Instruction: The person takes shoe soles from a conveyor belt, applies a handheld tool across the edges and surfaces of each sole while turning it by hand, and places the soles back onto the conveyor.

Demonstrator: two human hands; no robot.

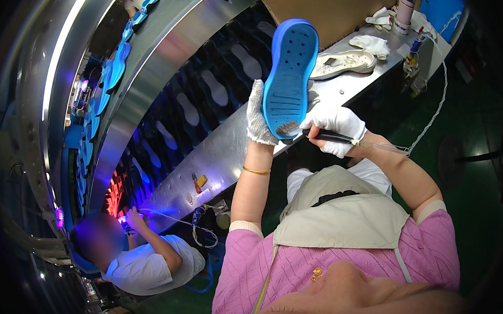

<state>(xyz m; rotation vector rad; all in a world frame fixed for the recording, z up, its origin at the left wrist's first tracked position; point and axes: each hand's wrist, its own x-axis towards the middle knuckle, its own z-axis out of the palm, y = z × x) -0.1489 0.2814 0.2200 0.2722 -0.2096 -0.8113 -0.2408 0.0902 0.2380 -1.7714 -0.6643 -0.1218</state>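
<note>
A blue shoe sole (290, 75) stands tilted up over the bench edge, its hollow inner side toward me. My left hand (259, 118), in a white knit glove, grips it along its left edge and heel. My right hand (335, 129), gloved with bare fingertips showing, is closed around a black pen-like tool (334, 137) at the heel end. From the tool's back end a thin pale hose (443, 103) runs off to the right. A greyish patch (288, 128) shows on the inside of the heel; whether it is bristles or a wet coat I cannot tell.
A white shoe upper (343, 63) and white gloves (370, 46) lie on the metal bench (207, 161). Pale soles (214, 88) lie on a dark conveyor beyond; blue soles (119, 61) line an upper belt. At lower left a co-worker (153, 264) works under purple light.
</note>
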